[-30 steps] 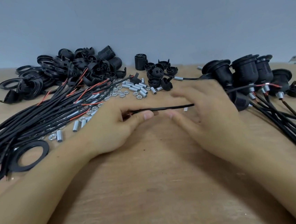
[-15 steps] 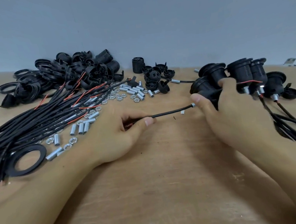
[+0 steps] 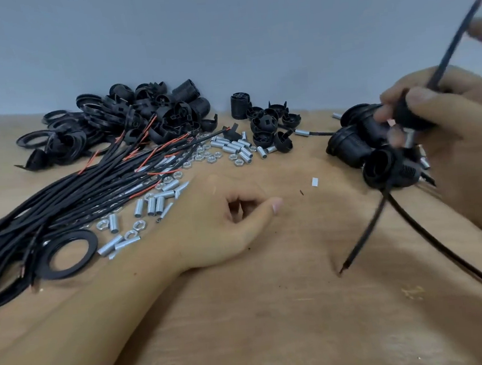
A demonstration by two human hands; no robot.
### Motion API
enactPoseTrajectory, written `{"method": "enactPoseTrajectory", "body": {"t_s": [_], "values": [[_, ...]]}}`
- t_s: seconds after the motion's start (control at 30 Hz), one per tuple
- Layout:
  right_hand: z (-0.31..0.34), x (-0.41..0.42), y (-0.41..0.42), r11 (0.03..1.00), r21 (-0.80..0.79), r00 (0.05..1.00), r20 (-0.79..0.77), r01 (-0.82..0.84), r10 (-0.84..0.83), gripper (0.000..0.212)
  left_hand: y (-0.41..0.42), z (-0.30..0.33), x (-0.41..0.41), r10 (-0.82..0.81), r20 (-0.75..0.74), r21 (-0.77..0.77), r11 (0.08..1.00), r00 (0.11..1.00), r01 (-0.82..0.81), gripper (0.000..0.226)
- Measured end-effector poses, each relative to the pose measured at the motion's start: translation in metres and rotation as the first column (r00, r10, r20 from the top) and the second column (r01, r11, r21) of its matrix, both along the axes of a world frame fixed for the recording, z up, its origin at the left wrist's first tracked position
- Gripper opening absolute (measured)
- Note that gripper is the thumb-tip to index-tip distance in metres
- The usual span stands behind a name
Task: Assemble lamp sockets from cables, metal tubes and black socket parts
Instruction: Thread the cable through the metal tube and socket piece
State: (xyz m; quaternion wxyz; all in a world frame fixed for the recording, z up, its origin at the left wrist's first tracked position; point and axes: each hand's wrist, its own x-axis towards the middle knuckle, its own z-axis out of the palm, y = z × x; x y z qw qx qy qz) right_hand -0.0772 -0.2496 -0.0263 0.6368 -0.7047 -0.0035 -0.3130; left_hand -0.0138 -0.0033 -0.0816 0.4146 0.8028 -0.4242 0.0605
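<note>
Meanwhile, the right hand [image 3: 448, 121] grips a black socket [image 3: 411, 116] with its cable [image 3: 445, 56] rising blurred toward the upper right.
Its fingers curl round the socket above a cluster of assembled sockets [image 3: 378, 151] on the wooden table [image 3: 275, 311]; the left hand [image 3: 223, 228] rests on the table, loosely curled and holding nothing. Beside the left hand lie metal tubes [image 3: 150, 205], a bundle of black cables [image 3: 73, 198] and one black ring [image 3: 67, 253]; loose black socket parts [image 3: 139, 115] are heaped further back.
</note>
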Motion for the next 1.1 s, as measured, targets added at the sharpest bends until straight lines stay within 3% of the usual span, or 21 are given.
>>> {"method": "enactPoseTrajectory", "body": {"t_s": [0.07, 0.13, 0.2, 0.27, 0.37, 0.43, 0.5, 0.6, 0.67, 0.73, 0.8, 0.87, 1.1], "values": [[0.001, -0.005, -0.001, 0.926, -0.374, 0.999, -0.002, 0.045, -0.049, 0.062, 0.002, 0.000, 0.007, 0.158, 0.099, 0.027, 0.986, 0.982, -0.161, 0.030], [-0.005, -0.008, 0.008, 0.696, -0.709, 0.993, 0.061, 0.115, -0.102, 0.057, 0.007, 0.001, 0.013, 0.327, 0.142, 0.079, 0.937, 0.934, -0.340, 0.028], [-0.014, -0.005, 0.020, 0.483, -0.866, 0.990, 0.086, 0.131, -0.115, 0.033, 0.012, 0.003, 0.019, 0.472, 0.191, 0.090, 0.864, 0.860, -0.495, 0.025], [-0.023, -0.003, 0.028, 0.422, -0.898, 0.988, 0.070, 0.122, -0.137, 0.017, 0.017, 0.006, 0.026, 0.581, 0.232, 0.073, 0.790, 0.780, -0.609, 0.023], [-0.018, 0.000, 0.023, 0.431, -0.866, 0.965, 0.192, 0.253, -0.180, 0.029, 0.025, 0.011, 0.035, 0.697, 0.245, 0.082, 0.677, 0.674, -0.731, 0.020], [-0.001, -0.003, 0.016, 0.438, -0.836, 0.943, 0.278, 0.331, -0.182, 0.041, 0.030, 0.012, 0.039, 0.722, 0.240, 0.085, 0.650, 0.649, -0.755, 0.022], [0.005, -0.004, 0.017, 0.419, -0.872, 0.967, 0.235, 0.253, -0.095, 0.052, 0.031, 0.012, 0.039, 0.722, 0.244, 0.092, 0.647, 0.647, -0.757, 0.022], [-0.020, -0.001, 0.034, 0.326, -0.945, 1.000, 0.021, 0.025, -0.015, 0.044, 0.030, 0.010, 0.038, 0.677, 0.241, 0.187, 0.671, 0.695, -0.718, 0.021], [-0.036, 0.004, 0.040, 0.372, -0.918, 0.988, -0.154, -0.140, -0.007, 0.032, 0.029, 0.007, 0.038, 0.637, 0.222, 0.217, 0.706, 0.738, -0.674, 0.021], [-0.045, 0.009, 0.039, 0.503, -0.844, 0.980, -0.200, -0.183, 0.020, 0.016, 0.028, 0.004, 0.037, 0.616, 0.225, 0.179, 0.735, 0.755, -0.653, 0.021], [-0.051, 0.012, 0.040, 0.673, -0.712, 0.973, -0.224, -0.200, 0.053, 0.024, 0.026, 0.004, 0.036, 0.580, 0.245, 0.156, 0.768, 0.777, -0.622, 0.022], [-0.054, 0.014, 0.043, 0.780, -0.585, 0.962, -0.265, -0.219, 0.071, 0.039, 0.024, 0.003, 0.034, 0.518, 0.257, 0.168, 0.808, 0.816, -0.565, 0.022], [-0.049, 0.016, 0.043, 0.933, -0.331, 0.986, -0.130, -0.141, 0.103, 0.013, 0.015, -0.003, 0.027, 0.385, 0.209, 0.167, 0.892, 0.899, -0.420, 0.016]]}}
